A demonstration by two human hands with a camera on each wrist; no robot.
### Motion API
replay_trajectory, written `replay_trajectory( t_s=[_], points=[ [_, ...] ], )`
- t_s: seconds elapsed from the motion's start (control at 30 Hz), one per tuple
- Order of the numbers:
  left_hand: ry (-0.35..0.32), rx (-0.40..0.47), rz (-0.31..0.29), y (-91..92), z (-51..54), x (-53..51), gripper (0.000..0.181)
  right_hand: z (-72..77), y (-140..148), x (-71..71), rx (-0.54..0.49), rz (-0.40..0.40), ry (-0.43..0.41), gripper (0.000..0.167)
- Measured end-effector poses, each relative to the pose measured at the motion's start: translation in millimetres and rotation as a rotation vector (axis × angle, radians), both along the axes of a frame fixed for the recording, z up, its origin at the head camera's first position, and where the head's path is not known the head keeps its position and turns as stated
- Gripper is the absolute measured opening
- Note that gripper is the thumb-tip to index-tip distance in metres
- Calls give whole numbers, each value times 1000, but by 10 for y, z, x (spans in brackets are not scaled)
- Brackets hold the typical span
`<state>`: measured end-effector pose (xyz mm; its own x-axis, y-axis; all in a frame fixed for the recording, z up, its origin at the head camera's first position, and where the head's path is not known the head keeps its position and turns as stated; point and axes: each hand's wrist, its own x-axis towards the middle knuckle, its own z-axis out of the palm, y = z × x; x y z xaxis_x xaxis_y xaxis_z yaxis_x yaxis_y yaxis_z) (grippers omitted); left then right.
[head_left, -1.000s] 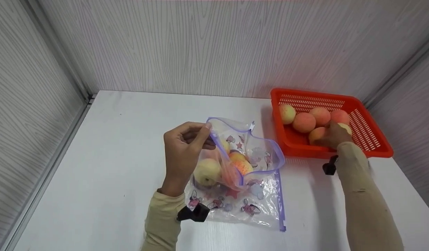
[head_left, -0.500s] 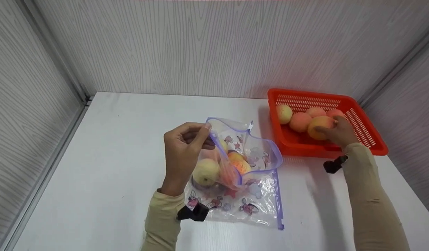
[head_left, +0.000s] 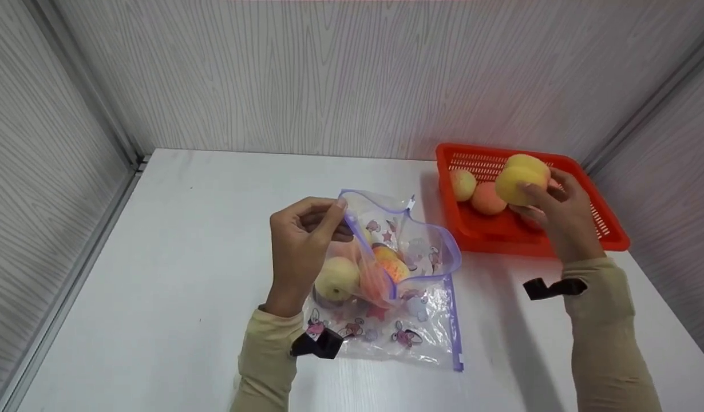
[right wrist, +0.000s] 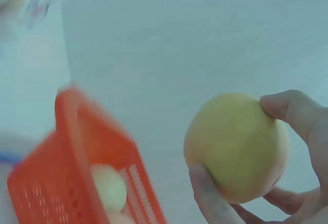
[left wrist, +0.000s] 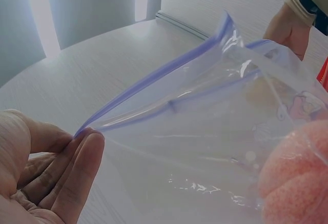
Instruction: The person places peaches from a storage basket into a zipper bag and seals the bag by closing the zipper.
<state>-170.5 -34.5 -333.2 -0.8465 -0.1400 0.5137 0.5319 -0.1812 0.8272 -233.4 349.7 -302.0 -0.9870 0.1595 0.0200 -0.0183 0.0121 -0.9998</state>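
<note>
My left hand [head_left: 299, 243] pinches the purple-trimmed mouth of a clear zip bag [head_left: 380, 352] between thumb and fingers. The bag lies on the table with its mouth spread, printed with small pink figures. Inside it are several peaches [head_left: 337, 278]; one pink peach [left wrist: 294, 183] shows close up in the left wrist view. Up over the red basket [head_left: 501, 245], my right hand [head_left: 570, 220] grips a yellow peach [head_left: 521, 180] with thumb and fingers. In the right wrist view this peach [right wrist: 236, 147] appears whole, apart from the basket wall [right wrist: 46, 193].
Several other peaches [head_left: 489, 198] lie in the red basket, partly hidden by my right hand. The basket stands at the back right of the white table [head_left: 146, 274]. Grey wood-patterned walls [head_left: 295, 74] enclose the table behind and at both sides.
My right hand has lifted the yellow peach from among the others up above the basket, turning as it rises. My left hand keeps its pinch on the bag.
</note>
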Motion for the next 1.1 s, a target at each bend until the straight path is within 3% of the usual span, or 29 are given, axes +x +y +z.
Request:
replay_trajectory(
  t_s=[0.2, 0.43, 0.73, 1.1],
  points=[
    [14, 1, 4, 13, 12, -25, 13, 119, -277, 209, -163, 134, 158, 55],
    [13, 12, -6, 35, 20, -34, 13, 233, -511, 434, -274, 312, 242, 51],
    [2, 11, -16, 56, 26, -17, 17, 276, -739, 667, -141, 352, 315, 52],
    [17, 13, -20, 55, 18, -19, 16, 253, -847, 733, -39, 498, 411, 71]
  ],
)
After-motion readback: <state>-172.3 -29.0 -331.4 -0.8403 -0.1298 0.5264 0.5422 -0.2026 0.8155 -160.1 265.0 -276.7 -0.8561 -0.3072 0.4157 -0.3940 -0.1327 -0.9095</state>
